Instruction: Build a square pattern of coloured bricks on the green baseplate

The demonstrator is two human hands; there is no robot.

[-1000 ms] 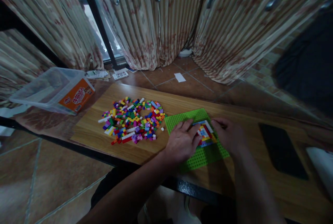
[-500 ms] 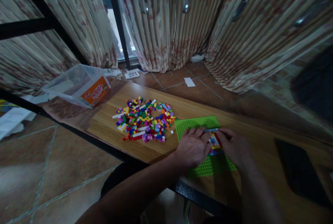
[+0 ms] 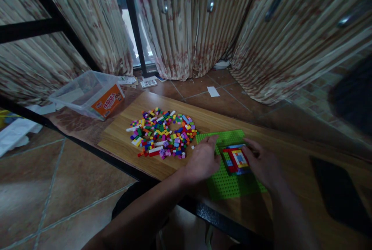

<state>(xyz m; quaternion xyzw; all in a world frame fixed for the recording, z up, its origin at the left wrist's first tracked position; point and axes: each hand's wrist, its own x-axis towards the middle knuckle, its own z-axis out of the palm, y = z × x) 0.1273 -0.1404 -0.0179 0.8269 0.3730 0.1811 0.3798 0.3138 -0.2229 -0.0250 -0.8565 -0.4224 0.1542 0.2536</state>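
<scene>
A bright green studded baseplate (image 3: 229, 186) lies on the wooden table. On it stands a small rectangular build of toy bricks (image 3: 236, 159), with red, white, yellow, blue and green pieces. My left hand (image 3: 203, 159) is over the plate's left part, apart from the build, its fingers stretched out and nothing seen in it. My right hand (image 3: 263, 163) is at the right side of the build, fingers bent against its edge; whether a loose brick is between the fingertips is hidden. Left of the plate spreads a pile of loose colourful bricks (image 3: 162, 134).
A clear plastic box (image 3: 84, 95) with an orange label stands at the table's far left end. A dark flat object (image 3: 334, 188) lies on the table (image 3: 276, 137) at the right. Beyond the table are striped curtains (image 3: 186, 29) and a white paper (image 3: 213, 91) on the tiled floor.
My left hand has moved left off the brick build, uncovering most of it. My right hand stays at the build's right side. The view has shifted slightly.
</scene>
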